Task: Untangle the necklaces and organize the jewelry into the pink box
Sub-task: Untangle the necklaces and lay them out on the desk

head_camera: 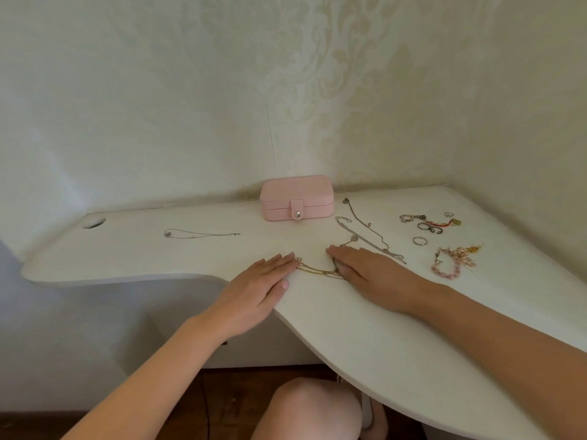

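Two hands flat, fingers straight, L hand (257, 287) touching tangled necklaces (317, 270), R hand (371, 271) resting on them

flat hands (254, 282) on desk (365, 338), tangled necklaces (320, 270)

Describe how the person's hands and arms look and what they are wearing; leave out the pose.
The left hand and right hand are bare: no gloves, rings, watch or bracelets show. The left arm and right arm are uncovered up to the frame's edge, with no sleeve in view. The left thumbnail looks short and pale.
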Tool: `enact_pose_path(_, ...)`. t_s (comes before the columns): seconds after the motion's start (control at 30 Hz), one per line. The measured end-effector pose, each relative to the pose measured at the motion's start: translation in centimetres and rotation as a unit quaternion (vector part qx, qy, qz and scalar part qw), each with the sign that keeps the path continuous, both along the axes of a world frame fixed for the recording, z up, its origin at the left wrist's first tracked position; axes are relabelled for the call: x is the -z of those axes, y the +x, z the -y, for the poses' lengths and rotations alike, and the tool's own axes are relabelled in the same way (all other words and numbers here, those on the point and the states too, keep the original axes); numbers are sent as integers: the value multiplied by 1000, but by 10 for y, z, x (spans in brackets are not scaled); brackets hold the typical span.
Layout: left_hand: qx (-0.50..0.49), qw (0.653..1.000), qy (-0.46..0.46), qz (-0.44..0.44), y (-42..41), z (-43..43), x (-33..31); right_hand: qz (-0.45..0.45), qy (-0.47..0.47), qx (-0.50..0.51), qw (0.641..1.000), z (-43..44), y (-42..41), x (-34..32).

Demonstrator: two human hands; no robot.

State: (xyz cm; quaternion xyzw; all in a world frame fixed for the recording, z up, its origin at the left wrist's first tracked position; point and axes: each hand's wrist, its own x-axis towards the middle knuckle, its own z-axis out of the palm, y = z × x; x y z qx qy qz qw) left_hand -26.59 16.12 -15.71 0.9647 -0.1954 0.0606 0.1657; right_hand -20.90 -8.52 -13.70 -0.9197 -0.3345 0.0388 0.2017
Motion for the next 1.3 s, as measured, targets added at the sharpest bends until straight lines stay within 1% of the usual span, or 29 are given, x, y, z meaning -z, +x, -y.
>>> enact_pose_path(0.17, -54, 998, 8, -32, 9, -3, -2, 17, -92, 9, 996, 3, 4, 4)
enact_pose_path(0.27, -89, 995, -1, -41, 15, -2, -6, 23, -123, 21, 992, 4, 6, 7)
enact_pose_path(0.37, -156, 987, -25, -31, 19, -7, -8, 36, -141, 38, 989, 6, 7, 5)
enact_pose_path(0.47, -200, 978, -42, -33, 21, -13, -10, 44, -131, 44, 989, 11, 9, 1)
enact_pose_path(0.6, -246, 968, 17, -42, 23, -13, -16, 98, -57, 49, 992, 17, 12, -15)
enact_pose_path(0.7, -271, 959, 59, -61, 27, -6, -23, 115, -67, 65, 989, 19, 12, -29)
enact_pose_path(0.77, -279, 955, 79, -70, 28, 0, -26, 102, -89, 83, 987, 23, 11, -35)
enact_pose_path(0.87, -292, 950, 86, -72, 28, 4, -26, 71, -122, 124, 982, 34, 12, -44)
enact_pose_path(1.03, -332, 937, 89, -64, 28, 4, -22, 73, -202, 205, 955, 52, 15, -48)
enact_pose_path(1.2, -395, 911, 95, -67, 31, -3, -18, 40, -268, 262, 926, 58, 8, -60)
enact_pose_path(1.3, -435, 892, 98, -78, 31, -11, -19, 11, -286, 303, 909, 59, 3, -68)
